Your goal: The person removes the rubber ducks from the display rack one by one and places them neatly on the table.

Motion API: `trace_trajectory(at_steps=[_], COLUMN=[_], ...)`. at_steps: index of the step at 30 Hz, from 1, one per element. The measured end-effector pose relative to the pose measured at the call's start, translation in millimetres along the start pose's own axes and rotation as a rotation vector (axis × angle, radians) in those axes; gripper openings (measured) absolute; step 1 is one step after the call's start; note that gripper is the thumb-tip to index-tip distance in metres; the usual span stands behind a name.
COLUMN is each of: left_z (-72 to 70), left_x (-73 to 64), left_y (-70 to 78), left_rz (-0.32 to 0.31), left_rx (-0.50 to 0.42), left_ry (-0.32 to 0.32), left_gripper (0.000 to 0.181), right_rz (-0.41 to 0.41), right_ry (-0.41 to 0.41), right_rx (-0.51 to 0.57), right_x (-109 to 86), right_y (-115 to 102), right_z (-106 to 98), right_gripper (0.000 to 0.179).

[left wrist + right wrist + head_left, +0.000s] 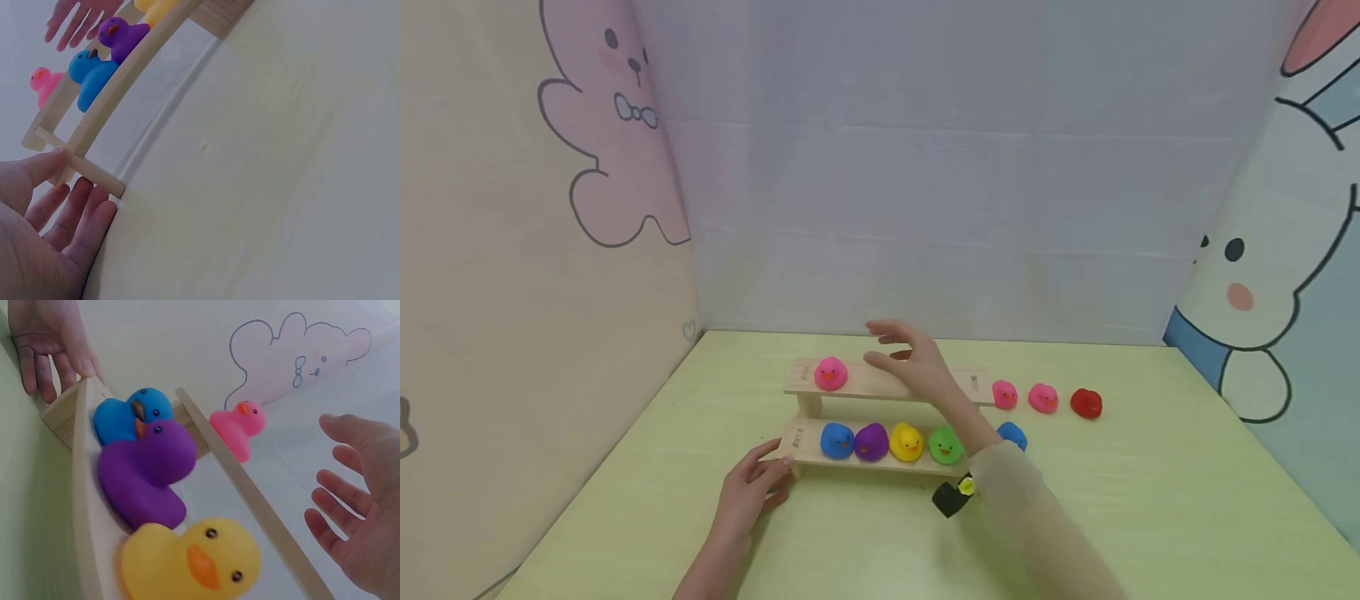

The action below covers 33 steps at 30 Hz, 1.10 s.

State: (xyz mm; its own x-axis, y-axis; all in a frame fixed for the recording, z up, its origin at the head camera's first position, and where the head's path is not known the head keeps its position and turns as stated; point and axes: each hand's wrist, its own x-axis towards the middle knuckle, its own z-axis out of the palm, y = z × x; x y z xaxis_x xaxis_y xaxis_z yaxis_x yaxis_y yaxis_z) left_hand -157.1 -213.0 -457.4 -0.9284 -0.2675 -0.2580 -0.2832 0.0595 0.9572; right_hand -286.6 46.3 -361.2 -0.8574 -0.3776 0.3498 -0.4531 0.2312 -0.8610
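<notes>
My left hand (747, 492) holds the left end of a two-tier wooden stand (883, 463); in the left wrist view its thumb (47, 165) presses the lower plank's end, the fingers curving beside the leg. A blue duck (837, 441), a purple duck (871, 442), a yellow duck (907, 442) and a green duck (946, 446) sit in a row on the lower plank. On the upper plank's left end is a pink duck (831, 374). Right of it, my right hand (917, 358) hovers over the upper plank, fingers spread and holding nothing, as the right wrist view shows.
Right of the stand, two pink ducks, one nearer (1004, 395) and one farther (1043, 398), and a red duck (1087, 403) rest on the table (1180, 500). Another blue duck (1012, 435) is partly behind my right sleeve. A small black block (950, 500) shows beside the cuff.
</notes>
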Motion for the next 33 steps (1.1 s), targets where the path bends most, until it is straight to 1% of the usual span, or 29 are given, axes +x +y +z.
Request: trace_trajectory(at_steps=[3,6,12,16,19,23,27,33], left_z=[0.1,0.3,1.3,1.5,1.3,0.8,0.2,0.1], left_x=[0.1,0.1,0.5,0.4,0.9,2.0,2.2,2.4], left_y=[-0.5,-1.1,-1.0,-1.3,-2.1,-2.5,-2.8,-2.1], left_rz=[-0.006,-0.008,-0.012,-0.013,-0.01,-0.004,-0.015,-0.02], left_rx=[-0.006,-0.005,-0.001,0.004,0.006,0.0,-0.003,-0.004], left_ry=[-0.004,-0.005,-0.006,-0.005,-0.005,-0.005,-0.001,-0.002], left_gripper=[0.058,0.058,0.059,0.059,0.059,0.06,0.06,0.06], right_rz=[-0.007,-0.009,-0.012,-0.008,0.01,0.03,0.046,0.075], right_ry=[0.009,0.0,-0.018,-0.056,-0.097,-0.138,-0.147,-0.143], right_rx=[0.003,0.018,0.031,0.009,-0.034,-0.059,-0.08,-0.114], right_x=[3.5,6.1,10.0,10.3,10.1,10.5,10.4,10.5], right_y=[1,1,1,3,4,4,4,3], right_z=[17,31,48,51,52,52,54,54], right_gripper=[0.046,0.046,0.044,0.043,0.043,0.041,0.039,0.042])
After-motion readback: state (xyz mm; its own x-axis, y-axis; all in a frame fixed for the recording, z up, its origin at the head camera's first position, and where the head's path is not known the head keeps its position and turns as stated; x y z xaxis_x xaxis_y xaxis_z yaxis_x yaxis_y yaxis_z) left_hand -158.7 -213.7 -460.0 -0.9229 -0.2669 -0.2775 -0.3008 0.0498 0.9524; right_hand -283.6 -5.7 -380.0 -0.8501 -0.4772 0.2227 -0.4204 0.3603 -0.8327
